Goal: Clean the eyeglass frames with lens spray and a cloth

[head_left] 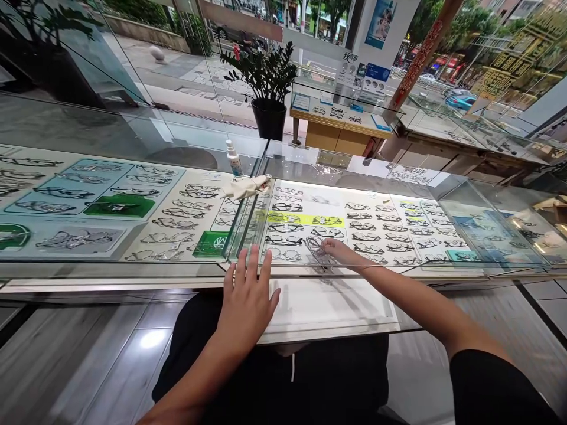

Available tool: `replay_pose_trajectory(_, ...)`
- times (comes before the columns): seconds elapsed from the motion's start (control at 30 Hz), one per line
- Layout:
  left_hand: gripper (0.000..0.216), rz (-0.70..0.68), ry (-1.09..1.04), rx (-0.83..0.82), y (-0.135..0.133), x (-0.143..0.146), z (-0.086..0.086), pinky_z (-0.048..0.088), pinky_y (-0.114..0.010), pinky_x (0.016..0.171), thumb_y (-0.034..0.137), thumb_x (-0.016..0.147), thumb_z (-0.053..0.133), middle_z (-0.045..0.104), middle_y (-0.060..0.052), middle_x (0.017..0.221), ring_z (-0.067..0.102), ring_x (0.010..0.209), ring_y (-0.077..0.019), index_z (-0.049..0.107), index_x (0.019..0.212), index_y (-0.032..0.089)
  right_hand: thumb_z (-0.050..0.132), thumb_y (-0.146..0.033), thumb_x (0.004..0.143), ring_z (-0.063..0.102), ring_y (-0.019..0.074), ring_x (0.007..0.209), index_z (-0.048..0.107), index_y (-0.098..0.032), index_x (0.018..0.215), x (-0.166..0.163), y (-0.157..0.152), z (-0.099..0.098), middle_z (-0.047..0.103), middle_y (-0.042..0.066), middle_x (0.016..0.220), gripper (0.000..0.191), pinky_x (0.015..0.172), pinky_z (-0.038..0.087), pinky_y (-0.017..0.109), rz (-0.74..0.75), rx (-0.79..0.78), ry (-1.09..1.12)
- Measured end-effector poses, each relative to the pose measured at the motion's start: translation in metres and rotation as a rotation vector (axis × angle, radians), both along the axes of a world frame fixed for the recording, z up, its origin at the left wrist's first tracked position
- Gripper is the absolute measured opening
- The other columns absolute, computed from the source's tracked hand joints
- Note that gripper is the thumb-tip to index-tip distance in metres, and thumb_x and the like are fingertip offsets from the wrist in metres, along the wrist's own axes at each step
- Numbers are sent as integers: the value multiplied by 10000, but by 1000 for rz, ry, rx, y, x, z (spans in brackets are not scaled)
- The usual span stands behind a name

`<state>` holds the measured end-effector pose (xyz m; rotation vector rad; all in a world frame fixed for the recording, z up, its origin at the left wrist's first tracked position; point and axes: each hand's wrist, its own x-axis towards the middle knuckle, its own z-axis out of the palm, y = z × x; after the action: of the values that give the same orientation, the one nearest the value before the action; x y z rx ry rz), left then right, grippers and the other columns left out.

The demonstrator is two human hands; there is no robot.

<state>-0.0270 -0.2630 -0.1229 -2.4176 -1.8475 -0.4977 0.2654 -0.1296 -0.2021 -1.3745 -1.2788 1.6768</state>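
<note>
My right hand [339, 251] reaches in from the right, its fingers pinched on a pair of eyeglasses [318, 249] with thin frames. Rows of other glasses lie around it on the white display surface; a dark-framed pair [284, 240] is just to the left. Whether the held pair touches the surface, I cannot tell. My left hand [246, 298] is open, palm down with fingers spread, at the front edge of the glass display case [248, 227]. Below both hands, a white pulled-out tray [328, 307] extends toward my body.
On the glass top stand a white spray bottle [234, 158] and a crumpled beige cloth [243, 188]. More cased glasses [175, 222] lie to the left, near a green card [210, 244]. A potted plant [270, 118] and a wooden display table [341, 133] stand beyond the counter.
</note>
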Motion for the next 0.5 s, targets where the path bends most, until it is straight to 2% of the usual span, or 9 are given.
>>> replay_pose_trajectory(0.1,755,-5,-7,0,2,-1,-5,175,-597,1314,390,990,557,222,-227,1773,167,1659,-420,382,1662,93,793,-393,713,676,185,788,580,-229,809,-5,25,-11,705,-8,751,285,696,451,283,-104,-15,91)
replay_pose_trajectory(0.27,761,2,-39,9,3,-1,-10,153,-604,1317,404,975,551,234,-228,1769,162,1660,-420,404,1652,91,783,-448,781,568,135,626,587,-218,819,-14,51,-24,740,41,854,305,503,357,255,-196,-72,231)
replay_pose_trajectory(0.37,787,0,-84,7,2,-1,-10,140,-598,1324,457,967,573,246,-221,1767,170,1658,-419,413,1650,101,777,-399,802,593,130,629,596,-208,807,-14,59,-28,730,48,861,263,454,328,230,-186,-127,295)
replay_pose_trajectory(0.5,832,-11,-123,14,1,-3,-9,125,-587,1330,509,963,592,232,-214,1772,164,1661,-416,388,1663,108,781,-297,806,657,145,674,578,-209,814,-13,72,-29,705,37,814,222,471,408,206,-105,-211,382)
